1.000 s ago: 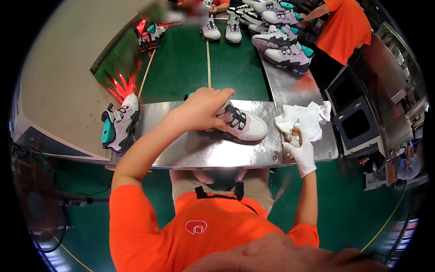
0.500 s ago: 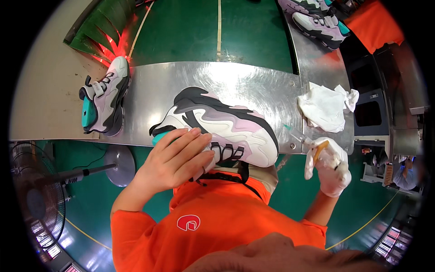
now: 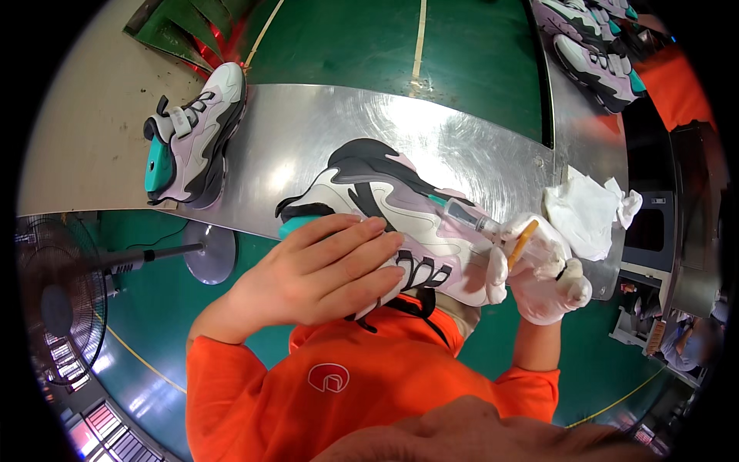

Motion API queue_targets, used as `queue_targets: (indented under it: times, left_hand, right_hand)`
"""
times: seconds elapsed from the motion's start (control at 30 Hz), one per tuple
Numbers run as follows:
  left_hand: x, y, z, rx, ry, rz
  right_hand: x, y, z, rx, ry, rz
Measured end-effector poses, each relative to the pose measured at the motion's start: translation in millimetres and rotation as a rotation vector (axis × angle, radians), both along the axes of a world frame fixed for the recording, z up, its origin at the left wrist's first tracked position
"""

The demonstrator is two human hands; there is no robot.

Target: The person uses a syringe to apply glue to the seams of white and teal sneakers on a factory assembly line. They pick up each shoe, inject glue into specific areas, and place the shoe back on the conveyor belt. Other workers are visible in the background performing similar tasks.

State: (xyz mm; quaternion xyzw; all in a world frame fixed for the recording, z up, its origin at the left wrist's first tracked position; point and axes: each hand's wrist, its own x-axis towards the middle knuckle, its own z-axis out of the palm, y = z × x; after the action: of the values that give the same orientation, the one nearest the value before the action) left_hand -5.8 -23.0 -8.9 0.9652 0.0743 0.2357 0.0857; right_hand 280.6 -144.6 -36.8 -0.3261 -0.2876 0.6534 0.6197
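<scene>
On its side on the metal worktop point(image 3: 296, 131) lies a white, lilac and black sneaker point(image 3: 400, 204), its dark sole edge facing away from me and its toe to the right. My bare left hand point(image 3: 323, 269) holds it at the collar and laces, fingers laid across the upper; the thumb is hidden. In a white glove, my right hand point(image 3: 543, 273) grips a clear syringe point(image 3: 471, 218) with a teal tip. That tip is over the sneaker's sole edge; whether it touches cannot be seen. A yellow-brown band point(image 3: 523, 242) shows at the gloved fingers.
A matching sneaker point(image 3: 204, 138) with a teal insert stands at the left. Crumpled white cloth point(image 3: 581, 212) lies to the right of my gloved hand. Several more sneakers point(image 3: 596, 73) sit at the far right. A green belt point(image 3: 346, 46) runs beyond the worktop; a fan point(image 3: 58, 308) stands at left.
My right hand has brought the syringe left, from beside the sneaker to over its sole edge. My left hand stays on the sneaker. The whole view has shifted slightly.
</scene>
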Motion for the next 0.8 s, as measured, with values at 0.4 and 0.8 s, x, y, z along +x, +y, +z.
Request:
queue_targets:
  times: [0.4, 0.8]
  left_hand:
    - [1.0, 1.2, -0.2, -0.028, -0.007, 0.002]
    - [2.9, 0.6, 1.9, -0.015, 0.013, 0.016]
  right_hand:
    - [-6.4, 4.7, 7.0, -0.035, -0.016, -0.067]
    - [-0.3, -5.4, 47.3, -0.242, -0.31, -0.174]
